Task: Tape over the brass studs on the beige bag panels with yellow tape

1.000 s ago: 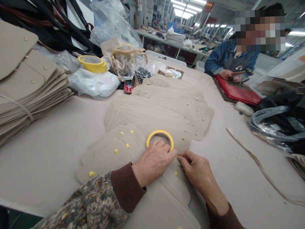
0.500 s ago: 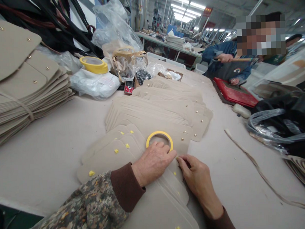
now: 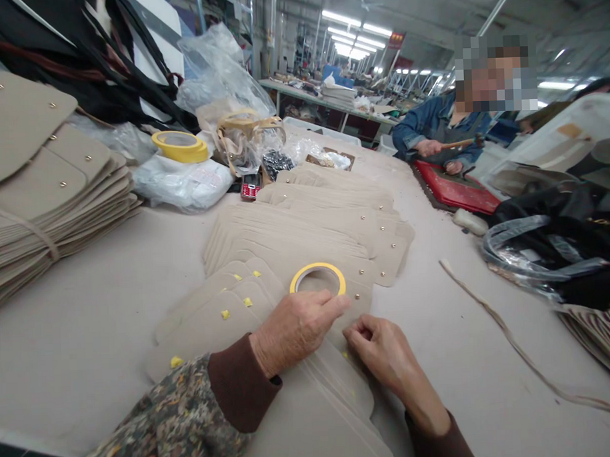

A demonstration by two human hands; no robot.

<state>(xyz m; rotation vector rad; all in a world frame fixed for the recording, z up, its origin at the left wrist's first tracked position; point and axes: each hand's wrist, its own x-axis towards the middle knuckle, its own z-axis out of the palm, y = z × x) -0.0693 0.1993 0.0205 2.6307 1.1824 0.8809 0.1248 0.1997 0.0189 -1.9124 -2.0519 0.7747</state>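
My left hand [image 3: 301, 325] is closed on the near edge of a roll of yellow tape [image 3: 317, 266], holding it over the beige panels. Just to its right, my right hand [image 3: 376, 346] is pinched at thumb and forefinger; whatever is between the fingertips is hidden. Beneath both hands lie overlapping beige panels [image 3: 208, 332] with rounded corners. Small yellow tape pieces [image 3: 225, 314] are stuck on several of them. Behind the tape roll, more beige panels [image 3: 285, 239] are fanned out, with small metal studs near their right ends.
A strapped stack of beige pieces [image 3: 38, 198] stands at the left. Further back are more yellow tape rolls [image 3: 181, 151] on a plastic bag and a red phone [image 3: 251, 187]. A co-worker [image 3: 446, 123] holds a hammer over a red board [image 3: 453, 186]. A thin strip [image 3: 498, 315] lies at right.
My left hand and the tape roll have shifted slightly apart from my right hand, which has dropped a little lower. The co-worker's hammer has moved. The view has turned slightly.
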